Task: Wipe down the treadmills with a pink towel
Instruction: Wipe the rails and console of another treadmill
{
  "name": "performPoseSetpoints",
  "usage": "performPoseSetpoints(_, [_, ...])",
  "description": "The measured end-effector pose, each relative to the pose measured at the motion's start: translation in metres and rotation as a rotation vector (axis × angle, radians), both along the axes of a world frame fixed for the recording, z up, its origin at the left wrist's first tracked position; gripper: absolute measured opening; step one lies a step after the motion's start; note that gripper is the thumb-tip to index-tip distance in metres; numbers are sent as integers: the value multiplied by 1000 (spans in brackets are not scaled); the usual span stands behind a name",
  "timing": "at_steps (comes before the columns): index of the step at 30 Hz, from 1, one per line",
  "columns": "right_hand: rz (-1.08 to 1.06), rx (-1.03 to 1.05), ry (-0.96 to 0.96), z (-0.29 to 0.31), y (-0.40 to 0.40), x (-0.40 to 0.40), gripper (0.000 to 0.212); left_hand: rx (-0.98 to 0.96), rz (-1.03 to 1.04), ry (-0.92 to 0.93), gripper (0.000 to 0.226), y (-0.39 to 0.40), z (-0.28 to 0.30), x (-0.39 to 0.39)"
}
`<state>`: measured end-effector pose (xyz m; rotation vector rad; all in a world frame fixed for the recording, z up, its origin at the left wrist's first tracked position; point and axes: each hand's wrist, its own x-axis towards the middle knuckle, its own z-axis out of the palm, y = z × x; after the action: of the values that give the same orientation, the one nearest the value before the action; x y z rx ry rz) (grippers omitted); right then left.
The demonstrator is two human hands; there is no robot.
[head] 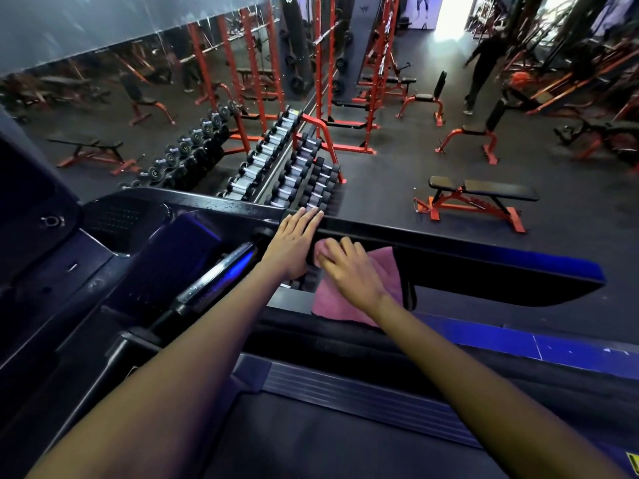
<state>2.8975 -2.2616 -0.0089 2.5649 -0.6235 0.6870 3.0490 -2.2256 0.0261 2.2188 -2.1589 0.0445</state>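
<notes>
left hand (294,243) flat on handrail (449,243), right hand (349,271) pressing towel (345,305)

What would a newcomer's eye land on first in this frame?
Probably the pink towel at the centre, pressed by the right hand against the black treadmill handrail, with the left hand lying flat on the rail beside it, fingers straight. Next come the red-framed benches on the dark floor to the right and the dumbbell rack along the mirror just beyond the rail.
</notes>
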Motion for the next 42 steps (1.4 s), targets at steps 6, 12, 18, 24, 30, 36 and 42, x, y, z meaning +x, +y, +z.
performPoseSetpoints(6, [50,64,-90,1,-13,-48,26,8,27,11,96,-2,-2,-3])
performPoseSetpoints(12, [-11,170,-240,24,-8,-14,31,1,42,68,91,-1,0,-4])
performPoseSetpoints(18, [27,291,-145,40,-15,-30,24,-4,64,90,88,-2,-2,-6])
performPoseSetpoints(24, [-201,709,-175,78,-44,-15,26,27,74,153,91,1,4,-10])
performPoseSetpoints(30, [-146,662,106,89,-35,-2,35,21,111,178,94,5,7,-13])
performPoseSetpoints(36, [-243,606,177,80,-27,-14,43,8,139,194,93,4,3,-15])
performPoseSetpoints(42, [-28,711,190,91,-53,29,29,-103,216,446,90,5,7,-18])
